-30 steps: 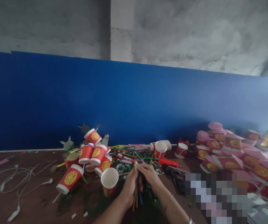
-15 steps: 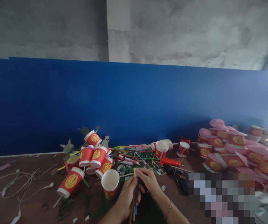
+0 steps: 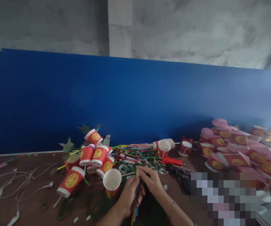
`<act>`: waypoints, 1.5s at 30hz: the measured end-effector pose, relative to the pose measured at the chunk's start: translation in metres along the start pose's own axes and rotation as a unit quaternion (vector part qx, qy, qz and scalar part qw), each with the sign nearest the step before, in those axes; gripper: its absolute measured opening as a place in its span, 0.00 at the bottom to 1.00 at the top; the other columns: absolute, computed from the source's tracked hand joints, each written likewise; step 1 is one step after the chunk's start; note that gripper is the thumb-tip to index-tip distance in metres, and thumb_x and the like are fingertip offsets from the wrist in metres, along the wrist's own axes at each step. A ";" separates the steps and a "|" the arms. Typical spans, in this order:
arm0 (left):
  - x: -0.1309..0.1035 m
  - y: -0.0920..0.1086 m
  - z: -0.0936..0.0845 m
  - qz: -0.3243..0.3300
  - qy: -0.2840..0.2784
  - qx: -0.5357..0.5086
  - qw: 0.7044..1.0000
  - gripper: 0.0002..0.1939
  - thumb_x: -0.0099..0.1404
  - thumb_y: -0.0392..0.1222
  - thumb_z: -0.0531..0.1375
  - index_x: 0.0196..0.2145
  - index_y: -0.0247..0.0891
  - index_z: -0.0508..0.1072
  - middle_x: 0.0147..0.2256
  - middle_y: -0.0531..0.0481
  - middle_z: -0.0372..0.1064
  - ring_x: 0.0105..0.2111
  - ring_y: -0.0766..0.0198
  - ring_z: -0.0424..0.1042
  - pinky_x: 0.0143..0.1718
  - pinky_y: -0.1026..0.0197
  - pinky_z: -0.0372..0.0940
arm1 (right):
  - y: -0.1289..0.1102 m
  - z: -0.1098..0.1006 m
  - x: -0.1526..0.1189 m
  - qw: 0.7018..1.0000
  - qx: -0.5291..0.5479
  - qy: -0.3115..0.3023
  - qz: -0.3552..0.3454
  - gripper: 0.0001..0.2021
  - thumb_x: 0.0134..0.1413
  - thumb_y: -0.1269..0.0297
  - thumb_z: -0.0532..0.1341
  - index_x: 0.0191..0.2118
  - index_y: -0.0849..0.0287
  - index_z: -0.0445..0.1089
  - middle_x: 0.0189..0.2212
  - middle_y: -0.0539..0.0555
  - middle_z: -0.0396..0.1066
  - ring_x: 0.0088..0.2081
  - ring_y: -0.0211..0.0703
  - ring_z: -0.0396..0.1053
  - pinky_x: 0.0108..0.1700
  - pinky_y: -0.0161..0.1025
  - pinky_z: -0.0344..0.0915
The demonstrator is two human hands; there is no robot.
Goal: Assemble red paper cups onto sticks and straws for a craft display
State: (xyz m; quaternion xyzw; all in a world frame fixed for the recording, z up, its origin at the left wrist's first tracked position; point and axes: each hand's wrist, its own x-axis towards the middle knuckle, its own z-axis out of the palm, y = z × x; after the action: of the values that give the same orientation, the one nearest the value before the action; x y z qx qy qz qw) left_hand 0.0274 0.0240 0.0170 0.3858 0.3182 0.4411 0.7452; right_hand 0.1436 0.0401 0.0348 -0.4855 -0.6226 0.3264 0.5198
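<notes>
My left hand (image 3: 129, 192) is wrapped around a small bundle of thin straws (image 3: 134, 211), yellow and blue, held roughly upright near the table's front. The fingers of my right hand (image 3: 152, 182) close on the upper end of this bundle; its fingertips partly overlap my left thumb. Just left of my hands stands an open red and white paper cup (image 3: 112, 182), mouth up. Behind my hands lies a jumble of coloured straws, pens and green scraps (image 3: 132, 157), with a roll of clear tape (image 3: 123, 169) among them.
Decorated red cups (image 3: 97, 155) are heaped at left, beside tangled white earphones (image 3: 23, 182). A red-handled tool (image 3: 173, 161), black-handled scissors (image 3: 184, 182) and more cups (image 3: 164, 147) lie right of centre. Pink-topped cups (image 3: 239, 141) crowd the right. A blue panel (image 3: 135, 100) stands behind.
My right fingers have shifted slightly at the top of the straws, with the index finger straighter. My left hand keeps its hold. The view has tilted a little.
</notes>
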 end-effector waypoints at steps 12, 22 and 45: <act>-0.005 0.007 0.005 0.020 0.021 0.021 0.999 0.27 0.51 0.65 0.59 0.32 0.37 0.63 0.17 0.58 0.65 0.09 0.75 0.55 0.09 0.71 0.48 | -0.003 -0.001 -0.004 0.998 0.062 -0.014 0.024 0.28 0.51 0.44 0.56 0.47 0.64 0.72 0.20 0.51 0.69 0.21 0.36 0.64 0.22 0.32 0.63; -0.004 0.004 0.006 0.014 -0.005 0.062 0.998 0.25 0.55 0.64 0.56 0.27 0.36 0.63 0.14 0.58 0.62 0.08 0.74 0.54 0.08 0.70 0.46 | -0.003 0.009 -0.003 0.966 0.180 -0.078 0.170 0.27 0.41 0.40 0.61 0.22 0.66 0.72 0.11 0.48 0.63 0.08 0.31 0.57 0.08 0.27 0.49; -0.010 0.008 0.004 -0.052 -0.130 0.004 0.990 0.21 0.53 0.51 0.63 0.39 0.34 0.65 0.20 0.56 0.66 0.10 0.78 0.48 0.14 0.68 0.40 | -0.021 -0.004 -0.002 0.963 0.189 0.016 0.192 0.17 0.40 0.52 0.65 0.22 0.65 0.76 0.13 0.50 0.64 0.15 0.30 0.57 0.16 0.28 0.54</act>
State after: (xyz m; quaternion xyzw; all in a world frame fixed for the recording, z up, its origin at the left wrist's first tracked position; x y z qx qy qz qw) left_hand 0.0234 0.0167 0.0274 0.4258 0.2399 0.3466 0.8007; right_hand 0.1415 0.0314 0.0545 -0.4938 -0.4367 0.5238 0.5395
